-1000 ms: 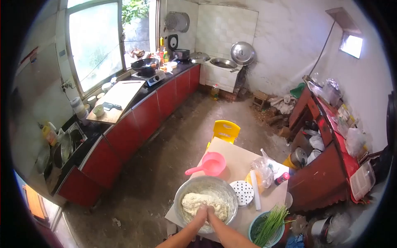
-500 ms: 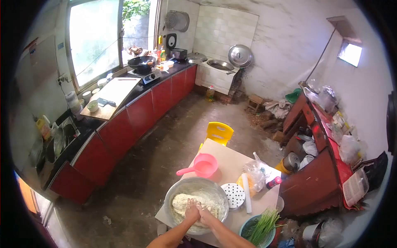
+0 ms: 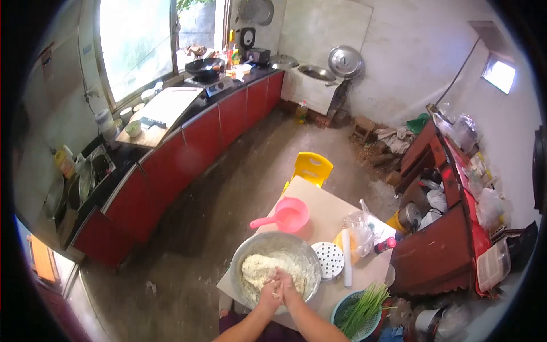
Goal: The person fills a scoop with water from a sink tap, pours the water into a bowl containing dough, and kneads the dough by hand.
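Note:
My left hand (image 3: 269,294) and my right hand (image 3: 288,285) are pressed together over the near part of a large metal basin (image 3: 235,272). Their fingers are closed against each other, with pale bits of dough stuck to them; what lies between the palms is hidden. A rough, pale lump of dough (image 3: 257,268) lies in the basin, just beyond and left of my fingers. Loose flour and crumbs coat the basin's inner wall.
On the table (image 3: 310,199) are a pink dipper (image 3: 293,214), a white perforated disc (image 3: 328,260), a white roll (image 3: 346,256), a plastic bag (image 3: 360,232) and a red-capped bottle (image 3: 385,245). A basket of green stalks (image 3: 362,313) sits near right. A yellow chair (image 3: 313,166) stands beyond.
My hands have drawn slightly back from the dough lump and stay pressed together. The camera view has shifted a little, so the room sits higher and further right in places.

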A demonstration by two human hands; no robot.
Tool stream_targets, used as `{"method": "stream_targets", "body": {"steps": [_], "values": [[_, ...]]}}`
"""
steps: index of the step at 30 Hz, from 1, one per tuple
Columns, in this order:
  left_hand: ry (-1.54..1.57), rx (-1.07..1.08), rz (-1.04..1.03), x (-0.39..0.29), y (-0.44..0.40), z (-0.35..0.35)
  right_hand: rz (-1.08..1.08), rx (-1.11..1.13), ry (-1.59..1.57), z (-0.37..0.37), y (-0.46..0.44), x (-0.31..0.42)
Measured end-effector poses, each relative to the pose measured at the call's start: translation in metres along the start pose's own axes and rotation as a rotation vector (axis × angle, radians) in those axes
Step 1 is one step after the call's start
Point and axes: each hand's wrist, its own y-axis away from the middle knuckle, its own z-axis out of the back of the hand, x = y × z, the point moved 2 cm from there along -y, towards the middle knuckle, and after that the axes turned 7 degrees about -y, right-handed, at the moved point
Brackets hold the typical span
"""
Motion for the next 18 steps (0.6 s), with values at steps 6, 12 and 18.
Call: {"method": "stream_targets", "body": {"steps": [6, 12, 18], "values": [[0.107, 0.069, 0.190, -0.020, -0.012, 0.015, 0.132, -0.325, 0.290, 0.043, -0.019, -0.010], [-0.425, 0.063, -0.143, -0.002, -0.034, -0.003, 0.172, -0.392, -0.075, 0.039, -0.027, -0.010], [-0.281, 0.023, 0.177, 0.006, -0.028, -0.007, 0.248, -0.485, 0.287, 0.102, -0.064, -0.032]]}}
